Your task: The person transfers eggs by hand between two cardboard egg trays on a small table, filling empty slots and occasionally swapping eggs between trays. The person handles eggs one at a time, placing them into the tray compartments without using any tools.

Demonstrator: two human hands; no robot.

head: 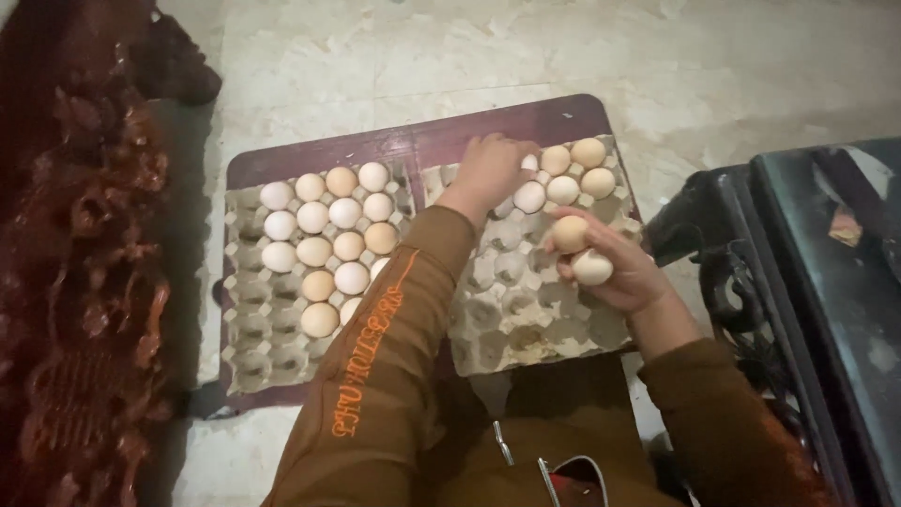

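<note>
two grey pulp trays side by side on a dark maroon board (pixel 394 145), over pale marbled floor (pixel 450 47). left tray (pixel 246 347) holding some sixteen eggs in its upper middle cups, white and tan mixed, outer cups bare. right tray (pixel 526 324) holding about five eggs (pixel 574 174) clustered at its far corner, remaining cups bare; dimpled, rough, moulded cardboard, edges ragged. eggs smooth, oval, matte. left hand (pixel 490 169) stretched forward across the right tray, brown sleeve crossing over the left tray, fingers curled down on a white egg (pixel 529 162) at the far row, touching it. right hand (pixel 615 272) raised just above the right tray's near side, palm inward, fingers closed around two eggs: a tan egg (pixel 569 233) above a white one (pixel 592 268). carved dark wood at far left, black metal stand at right.
</note>
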